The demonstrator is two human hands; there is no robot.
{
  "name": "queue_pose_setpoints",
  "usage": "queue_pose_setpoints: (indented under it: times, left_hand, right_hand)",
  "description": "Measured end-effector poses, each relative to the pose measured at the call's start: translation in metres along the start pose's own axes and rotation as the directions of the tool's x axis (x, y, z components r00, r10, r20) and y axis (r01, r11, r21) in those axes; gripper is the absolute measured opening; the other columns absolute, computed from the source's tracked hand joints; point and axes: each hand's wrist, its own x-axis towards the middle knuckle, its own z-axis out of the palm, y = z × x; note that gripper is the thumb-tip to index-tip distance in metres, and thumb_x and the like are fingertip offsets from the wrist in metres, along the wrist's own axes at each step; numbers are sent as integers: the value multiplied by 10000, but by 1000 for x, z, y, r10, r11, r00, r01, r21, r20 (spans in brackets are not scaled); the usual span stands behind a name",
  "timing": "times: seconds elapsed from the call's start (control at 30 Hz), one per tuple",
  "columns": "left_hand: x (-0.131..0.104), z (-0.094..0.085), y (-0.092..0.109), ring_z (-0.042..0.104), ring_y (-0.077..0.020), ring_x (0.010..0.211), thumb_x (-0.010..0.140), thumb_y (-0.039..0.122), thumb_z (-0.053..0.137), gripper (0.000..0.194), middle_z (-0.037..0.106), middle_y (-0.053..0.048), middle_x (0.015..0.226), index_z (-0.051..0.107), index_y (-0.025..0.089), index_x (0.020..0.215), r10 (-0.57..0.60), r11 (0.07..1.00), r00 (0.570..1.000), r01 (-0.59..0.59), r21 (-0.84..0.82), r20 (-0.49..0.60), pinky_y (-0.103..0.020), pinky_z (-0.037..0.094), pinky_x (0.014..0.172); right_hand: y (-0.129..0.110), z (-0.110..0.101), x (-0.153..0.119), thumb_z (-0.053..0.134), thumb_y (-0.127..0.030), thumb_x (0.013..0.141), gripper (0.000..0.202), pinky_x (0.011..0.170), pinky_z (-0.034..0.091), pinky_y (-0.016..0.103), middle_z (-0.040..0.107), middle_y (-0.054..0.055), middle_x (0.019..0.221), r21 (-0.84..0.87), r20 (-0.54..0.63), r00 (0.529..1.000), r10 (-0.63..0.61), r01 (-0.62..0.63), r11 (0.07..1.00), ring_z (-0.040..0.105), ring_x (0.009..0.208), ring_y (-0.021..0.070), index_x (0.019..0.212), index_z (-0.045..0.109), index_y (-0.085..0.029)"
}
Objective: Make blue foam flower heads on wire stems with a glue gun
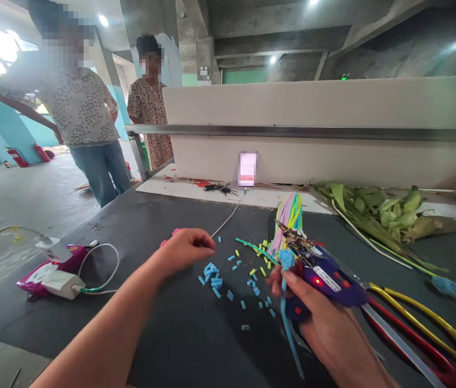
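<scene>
My right hand [312, 307] pinches a blue fuzzy stem [287, 318] between thumb and fingers. A cluster of short blue pieces [287, 259] tops the stem. Right beside this hand is a purple glue gun [329, 283] with a lit red light and a grimy nozzle; I cannot tell whether the hand also touches it. My left hand [190, 248] hovers above the table, thumb and fingertips together, anything between them hidden. Below it is a heap of cut blue pieces [213, 277]. Pink pieces [167, 237] show partly behind the left hand.
Yellow-green bits [261, 250] and a pastel stem bundle [289, 213] lie mid-table. Yellow and red handles [426, 318] are at right, leafy stalks [398, 215] behind. A charger [60, 283] with cables sits left. A phone [248, 168] leans on the board [312, 105]. Two people stand beyond.
</scene>
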Motion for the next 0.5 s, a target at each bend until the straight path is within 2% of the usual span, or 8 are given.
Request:
queue_pose_setpoints:
  times: [0.03,0.1,0.23,0.33,0.5]
  left_hand:
    - [1,-8,-4,542,-128,635,681,271,604,145,615,8,655,672,162,750,-1,992,1000,3,123,-17,-231,405,588]
    - [2,-11,-10,557,-137,659,693,225,564,133,635,-3,695,682,175,730,34,946,999,-37,323,14,-235,415,616]
    - [3,5,-18,589,-152,748,711,174,534,199,664,-22,806,700,198,817,108,799,985,-166,578,133,-235,421,699]
    - [4,12,-21,588,-169,770,717,201,551,191,659,-30,808,690,200,849,94,743,985,-165,649,142,-251,419,708]
    - [3,13,-24,567,-159,725,708,169,522,160,642,-30,768,675,192,747,114,738,982,-185,649,151,-248,403,675]
  right_hand:
    - [0,0,1,649,-306,786,92,711,453,284,647,-9,696,-46,22,1000,-22,23,999,579,680,144,768,660,-216]
    - [3,-1,2,643,-320,790,138,686,433,276,619,-16,624,-120,27,999,-26,30,992,563,644,137,721,640,-201]
    - [11,-1,1,672,-340,762,141,633,406,269,610,-28,592,-117,-33,998,59,-62,991,565,640,145,747,625,-208]
    - [12,-2,-1,677,-347,754,153,630,397,269,613,-25,611,-89,-33,995,89,-92,992,559,644,146,762,623,-203]
    - [10,-1,-2,671,-369,751,183,591,372,260,612,-20,628,-149,-39,994,106,-110,983,545,628,140,747,625,-192]
